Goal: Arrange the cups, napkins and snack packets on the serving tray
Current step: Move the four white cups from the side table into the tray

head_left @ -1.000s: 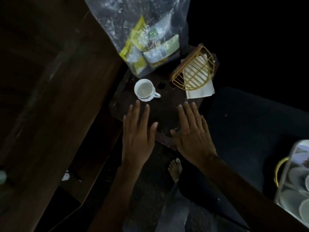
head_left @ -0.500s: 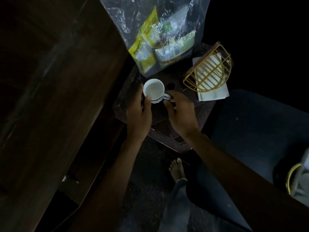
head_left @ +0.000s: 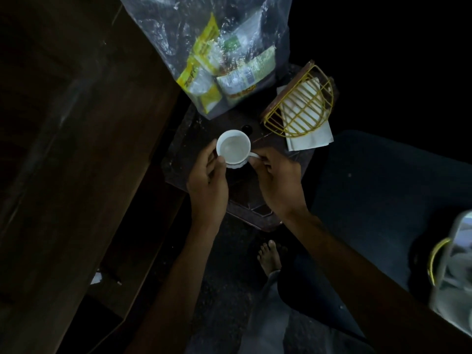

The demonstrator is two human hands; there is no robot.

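Far left stands one dark wooden cabinet (head_left: 76, 162), its face running down the frame in poor light; beside it sits the small dark tabletop (head_left: 178, 159), and below that a dark floor (head_left: 224, 277) where one bare foot (head_left: 269, 259) of mine shows. My left hand (head_left: 208, 183) comes next; its fingers (head_left: 213, 155) curl against the left wall of the one white cup (head_left: 233, 149), thumb touching the rim. The cup sits upright near the middle of the tabletop, handle pointing right; whether it rests on the surface or is lifted, I cannot tell. Behind it leans one clear plastic bag (head_left: 204, 42) with snack packets (head_left: 222, 80) inside; I count at least two, one yellow and one green-and-white, more I cannot tell. My right hand (head_left: 278, 182) has its fingers closed on the cup's handle. Further right lies one gold wire napkin holder (head_left: 304, 108), tipped on its side over a stack of white napkins (head_left: 310, 140); their number I cannot count. Right of the tabletop is a dark blue seat (head_left: 383, 187); at the far right edge, blurred, is one serving tray (head_left: 457, 277) with a gold handle.
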